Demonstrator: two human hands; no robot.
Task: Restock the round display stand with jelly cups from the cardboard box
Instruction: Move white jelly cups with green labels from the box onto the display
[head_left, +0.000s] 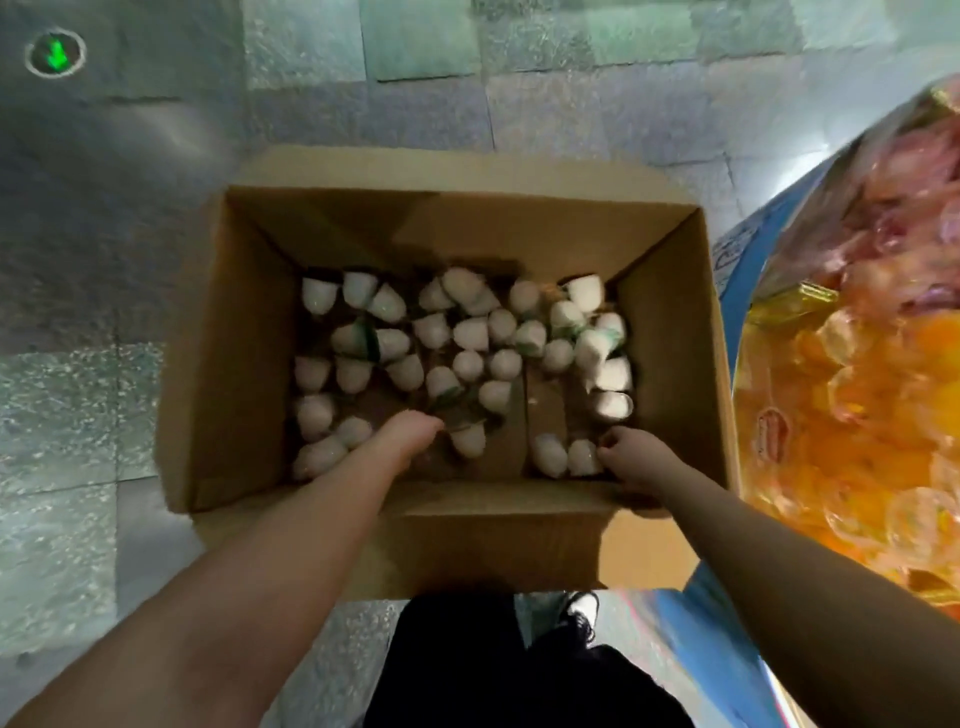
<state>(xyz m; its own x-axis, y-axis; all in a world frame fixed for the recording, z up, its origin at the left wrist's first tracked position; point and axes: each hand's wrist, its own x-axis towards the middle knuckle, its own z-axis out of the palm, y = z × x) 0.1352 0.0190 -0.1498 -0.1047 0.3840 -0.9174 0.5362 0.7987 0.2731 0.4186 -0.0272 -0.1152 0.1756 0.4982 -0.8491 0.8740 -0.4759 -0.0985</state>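
reaching both hands into the cardboard box at frame centre: left hand down among white jelly cups, grip hidden, can't tell. right hand curls on a cup at lower right. display stand at right edge.

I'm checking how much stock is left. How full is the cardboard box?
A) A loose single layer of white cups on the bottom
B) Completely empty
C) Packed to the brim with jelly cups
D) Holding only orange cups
A: the white jelly cups lie scattered across the floor of the cardboard box, with bare cardboard showing between them and the tall walls uncovered.
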